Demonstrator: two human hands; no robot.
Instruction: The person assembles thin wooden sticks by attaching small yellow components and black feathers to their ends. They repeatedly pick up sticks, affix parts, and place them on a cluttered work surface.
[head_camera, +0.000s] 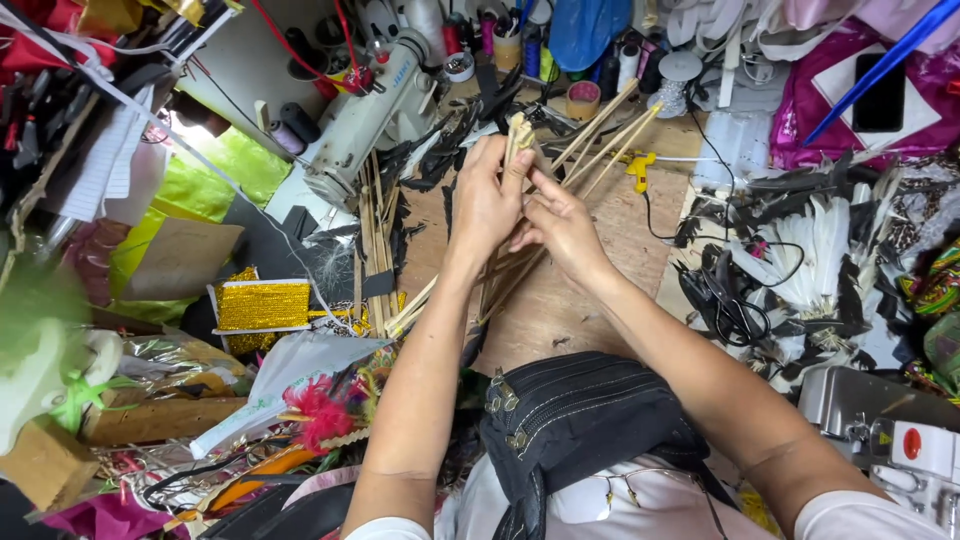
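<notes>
My left hand (487, 198) grips a bundle of thin wooden sticks (592, 138) that fans out up and to the right over the brown tabletop (560, 300). My right hand (560, 225) is beside it, fingers pinching the same bundle near its middle. The sticks' lower ends poke out below my wrists toward the left. More loose sticks (375, 250) lie on the table to the left of my hands.
A white sewing machine (365, 110) stands at the back left, thread spools (520, 45) behind. White and black feathers (810, 260) with scissors (735, 310) lie right. Gold trim roll (262, 305) and pink feathers (320, 410) lie left. A black waist bag (575, 420) is at my front.
</notes>
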